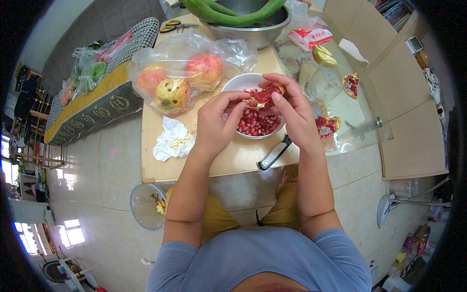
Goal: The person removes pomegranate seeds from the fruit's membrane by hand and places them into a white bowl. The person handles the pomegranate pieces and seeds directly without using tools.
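Over a white bowl (238, 81) that holds loose pomegranate seeds (258, 125), my two hands are close together. My right hand (296, 111) grips a pomegranate piece (269, 95) with red seeds and pale rind. My left hand (220, 120) has its thumb and forefinger closed on the left end of the same piece; its other fingers are partly hidden. A knife with a black and grey handle (274, 153) lies right of the bowl, its blade hidden by my right hand and forearm. Further pomegranate pieces (327, 127) (351, 85) rest on the right.
A clear plastic bag with whole pomegranates (205, 69) stands at the back left. Crumpled white tissue (173, 140) lies near the left edge. Scissors (177, 26) and a steel bowl (251, 34) with long green gourds (240, 18) are at the back. A lined bin (140, 208) stands on the floor.
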`<state>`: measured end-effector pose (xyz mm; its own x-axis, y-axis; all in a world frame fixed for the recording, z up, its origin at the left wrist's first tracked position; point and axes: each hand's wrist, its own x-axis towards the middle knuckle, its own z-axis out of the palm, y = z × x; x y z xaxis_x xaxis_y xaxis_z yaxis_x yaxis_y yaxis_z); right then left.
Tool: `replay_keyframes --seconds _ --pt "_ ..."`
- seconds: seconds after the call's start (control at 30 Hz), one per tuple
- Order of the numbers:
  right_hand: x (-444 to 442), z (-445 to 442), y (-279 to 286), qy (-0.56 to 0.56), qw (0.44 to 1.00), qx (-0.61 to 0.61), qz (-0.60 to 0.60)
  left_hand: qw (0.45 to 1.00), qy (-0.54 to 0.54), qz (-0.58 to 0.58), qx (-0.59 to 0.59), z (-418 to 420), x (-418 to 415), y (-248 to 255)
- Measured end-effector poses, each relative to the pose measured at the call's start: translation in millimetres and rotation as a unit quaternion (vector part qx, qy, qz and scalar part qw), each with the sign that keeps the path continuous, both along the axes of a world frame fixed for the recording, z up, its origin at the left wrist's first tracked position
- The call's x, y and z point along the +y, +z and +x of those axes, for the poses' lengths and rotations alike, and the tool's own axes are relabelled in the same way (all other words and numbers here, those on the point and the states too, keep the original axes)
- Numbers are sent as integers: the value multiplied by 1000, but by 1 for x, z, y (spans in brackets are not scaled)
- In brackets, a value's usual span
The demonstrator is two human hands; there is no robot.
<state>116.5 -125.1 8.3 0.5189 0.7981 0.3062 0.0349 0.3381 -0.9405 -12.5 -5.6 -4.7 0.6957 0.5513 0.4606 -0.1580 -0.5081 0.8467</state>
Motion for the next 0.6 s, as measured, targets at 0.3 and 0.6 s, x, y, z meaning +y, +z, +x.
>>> replay_keyframes --seconds 0.3,0.6 --pt "2 7 -8 -18 998 -58 6 998 47 31 -20 0 -1 4" --pt "7 -9 0 -123 966 -225 -35 990 83 103 -44 -1 2 1"
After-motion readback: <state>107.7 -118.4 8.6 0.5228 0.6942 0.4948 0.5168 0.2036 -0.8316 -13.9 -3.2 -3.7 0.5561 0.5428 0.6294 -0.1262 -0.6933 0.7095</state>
